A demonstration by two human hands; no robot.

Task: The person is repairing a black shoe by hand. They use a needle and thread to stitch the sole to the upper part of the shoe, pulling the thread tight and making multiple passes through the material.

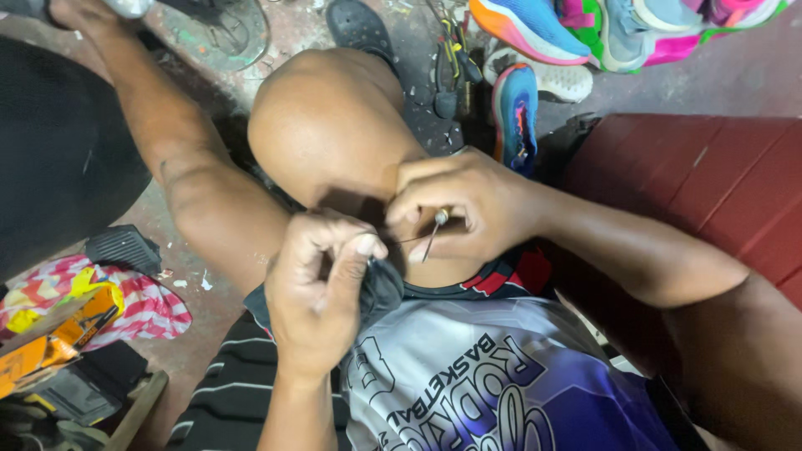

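Note:
My left hand point(322, 288) pinches a small dark grey piece of fabric point(383, 288) against my lap, thumb pressed on top. My right hand point(459, 205) holds a thin metal awl or needle tool point(434, 234) with a round metal end, its point aimed down toward the fabric. A fine dark thread point(405, 240) runs between the two hands. Both hands work just below my bent bare knee point(330, 125).
Colourful sports shoes point(535, 33) and a blue shoe point(515, 113) lie on the floor ahead. Dark sandals point(359, 29) and hand tools point(451, 58) sit near the knee. A red bench point(710, 175) stands at right. A striped cloth point(142, 305) and orange box point(58, 338) lie at left.

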